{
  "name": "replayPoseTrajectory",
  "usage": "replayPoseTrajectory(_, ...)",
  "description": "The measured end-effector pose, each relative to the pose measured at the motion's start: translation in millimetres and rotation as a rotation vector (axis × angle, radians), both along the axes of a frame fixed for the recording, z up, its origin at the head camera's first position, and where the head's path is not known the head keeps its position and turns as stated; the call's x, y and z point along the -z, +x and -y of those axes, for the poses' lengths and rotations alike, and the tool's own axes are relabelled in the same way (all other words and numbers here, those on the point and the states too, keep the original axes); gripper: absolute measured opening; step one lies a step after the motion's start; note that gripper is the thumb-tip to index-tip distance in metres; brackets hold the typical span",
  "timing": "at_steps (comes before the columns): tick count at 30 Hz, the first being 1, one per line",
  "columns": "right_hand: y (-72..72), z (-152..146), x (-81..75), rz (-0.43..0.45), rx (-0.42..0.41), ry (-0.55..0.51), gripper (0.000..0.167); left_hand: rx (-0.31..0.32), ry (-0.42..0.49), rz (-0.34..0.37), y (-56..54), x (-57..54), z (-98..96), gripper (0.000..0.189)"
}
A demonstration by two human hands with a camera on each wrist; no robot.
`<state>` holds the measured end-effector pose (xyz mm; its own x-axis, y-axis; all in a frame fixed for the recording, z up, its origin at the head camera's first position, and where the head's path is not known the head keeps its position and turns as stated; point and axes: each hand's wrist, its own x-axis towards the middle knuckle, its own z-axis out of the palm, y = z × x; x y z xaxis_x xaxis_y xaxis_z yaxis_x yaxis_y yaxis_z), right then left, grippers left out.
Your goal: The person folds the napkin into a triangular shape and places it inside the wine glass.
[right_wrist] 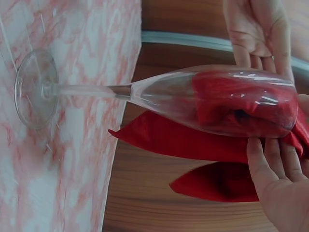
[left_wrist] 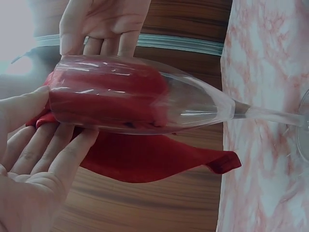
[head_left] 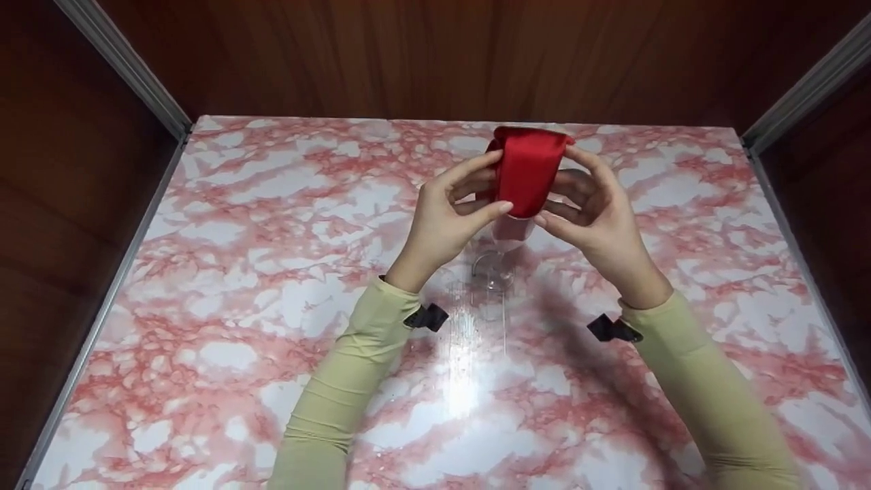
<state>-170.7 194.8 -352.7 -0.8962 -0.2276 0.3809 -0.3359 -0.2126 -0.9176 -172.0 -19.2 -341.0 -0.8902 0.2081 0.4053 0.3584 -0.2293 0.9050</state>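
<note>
A clear champagne flute (head_left: 512,233) stands upright on the marbled table. A red satin napkin (head_left: 531,170) is tucked into its bowl, and folds of it stick up and drape outside the rim. My left hand (head_left: 442,221) holds the napkin at the rim, thumb on the near side, fingers behind. From the other side, my right hand (head_left: 605,221) holds the napkin's upper right corner with the index finger, its thumb near the rim. In the right wrist view two pointed napkin ends (right_wrist: 217,181) hang behind the flute (right_wrist: 169,96). The flute's round foot (left_wrist: 303,126) rests on the tabletop.
The red-and-white marbled tabletop (head_left: 224,354) surrounds the flute. A dark wooden panel (head_left: 435,61) rises behind the table, with metal-edged side panels at left and right. Black wrist mounts (head_left: 427,317) sit at both sleeve cuffs.
</note>
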Motion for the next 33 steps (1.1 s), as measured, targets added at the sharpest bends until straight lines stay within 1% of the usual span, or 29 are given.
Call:
replayPoseTrajectory(5,-3.7,1,0.7,0.001,0.020,-0.016,0.071,-0.012,0.007,-0.018,-14.5,13.8,-3.0,0.054)
replayPoseTrajectory(8,-7.5,2,1.2,-0.006,0.033,-0.020,0.071,-0.008,-0.002,-0.026,-20.6,15.3,-3.0,0.054)
replayPoseTrajectory(10,-10.9,3,1.2,-0.012,0.040,-0.019,0.070,-0.002,-0.005,-0.033,-24.5,14.5,-2.3,0.054)
replayPoseTrajectory(12,-15.1,4,1.1,-0.016,0.042,-0.015,0.071,0.002,-0.003,-0.021,-28.0,12.3,-1.2,0.054)
replayPoseTrajectory(15,-22.2,5,0.6,0.006,0.037,-0.030,0.071,0.006,-0.003,-0.003,-31.3,5.6,0.8,0.053)
replayPoseTrajectory(18,-28.1,6,0.5,0.024,0.036,-0.048,0.072,0.013,-0.014,0.032,-32.5,-2.8,2.5,0.052)
replayPoseTrajectory(21,-31.7,5,0.1,0.023,0.043,-0.048,0.072,0.025,-0.031,0.036,-34.2,-7.2,3.9,0.052)
replayPoseTrajectory(24,-33.6,4,-1.4,0.032,0.040,-0.047,0.071,0.045,-0.039,0.029,-36.0,-7.6,4.8,0.052)
replayPoseTrajectory(27,-34.4,2,-3.4,0.059,0.013,-0.047,0.070,0.065,-0.034,0.024,-37.6,-6.0,5.1,0.053)
replayPoseTrajectory(32,-36.8,-2,-6.5,0.158,-0.074,-0.088,0.066,0.080,-0.010,0.023,-39.5,-2.9,5.1,0.057)
replayPoseTrajectory(33,-37.8,-3,-7.0,0.183,-0.092,-0.098,0.065,0.080,-0.006,0.031,-40.0,-2.0,5.0,0.057)
